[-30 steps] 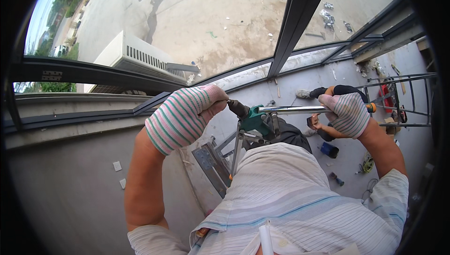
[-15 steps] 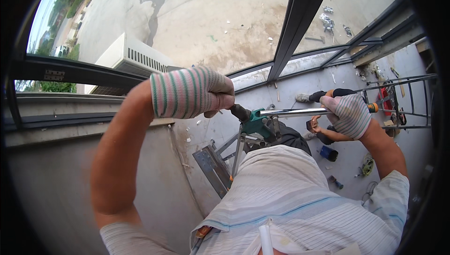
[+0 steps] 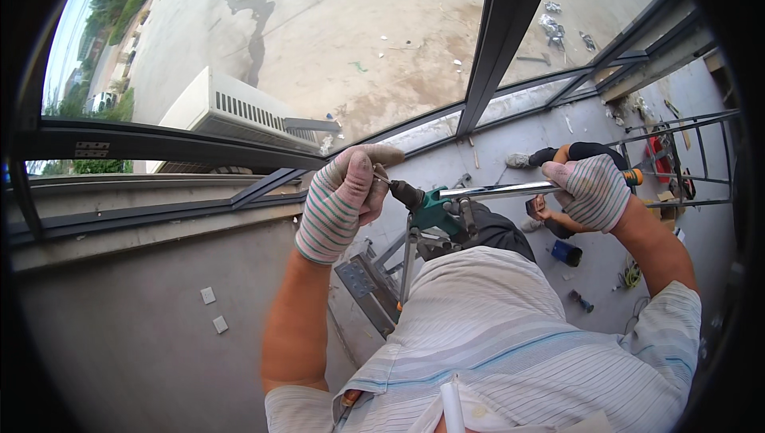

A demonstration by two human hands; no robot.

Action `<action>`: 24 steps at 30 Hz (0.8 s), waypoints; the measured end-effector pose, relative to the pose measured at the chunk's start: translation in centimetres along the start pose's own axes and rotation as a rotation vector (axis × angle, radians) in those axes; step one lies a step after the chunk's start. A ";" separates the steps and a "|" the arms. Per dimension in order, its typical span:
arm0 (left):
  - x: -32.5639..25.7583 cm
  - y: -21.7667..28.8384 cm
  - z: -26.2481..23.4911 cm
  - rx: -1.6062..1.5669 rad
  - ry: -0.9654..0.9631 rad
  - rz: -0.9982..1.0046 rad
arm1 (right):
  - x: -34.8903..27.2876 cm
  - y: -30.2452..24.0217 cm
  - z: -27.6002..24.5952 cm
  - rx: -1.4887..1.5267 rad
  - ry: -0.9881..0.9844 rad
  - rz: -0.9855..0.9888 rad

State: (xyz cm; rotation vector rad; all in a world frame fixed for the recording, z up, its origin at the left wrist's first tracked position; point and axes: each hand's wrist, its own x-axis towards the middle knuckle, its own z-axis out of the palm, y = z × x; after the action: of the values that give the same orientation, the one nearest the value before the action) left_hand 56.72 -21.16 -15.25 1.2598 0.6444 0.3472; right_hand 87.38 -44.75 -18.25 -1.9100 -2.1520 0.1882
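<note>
Over grey floor (image 3: 510, 133), left hand (image 3: 336, 211) pinches a half-hidden pin (image 3: 382, 179) while right hand (image 3: 591, 192) clasps a chrome-handled tool (image 3: 434, 216)

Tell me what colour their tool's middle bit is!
The tool's middle bit is dark green, best in head view.

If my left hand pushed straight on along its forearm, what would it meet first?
Your left hand would probably meet the dark window frame ahead of it, though one view leaves the depth unclear.

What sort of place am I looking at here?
Probably a building site or a room being fitted out, judging by the dark window frames, the teal hand tool and the greenish coil on the floor.
</note>
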 end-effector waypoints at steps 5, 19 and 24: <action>-0.1 0.4 -0.3 0.122 0.048 -0.016 | 0.7 0.0 -1.3 -0.019 -0.100 0.017; 0.4 0.1 0.4 0.052 -0.112 -0.154 | 0.8 0.7 -2.5 -0.087 -0.260 0.059; 0.0 -0.6 1.2 0.056 -0.053 -0.141 | 0.6 0.5 -2.7 -0.069 -0.266 0.080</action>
State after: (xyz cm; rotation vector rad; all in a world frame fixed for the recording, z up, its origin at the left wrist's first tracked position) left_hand 57.41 -22.22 -15.62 1.2648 0.6973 0.1802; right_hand 88.56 -44.30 -15.75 -2.1165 -2.2737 0.4091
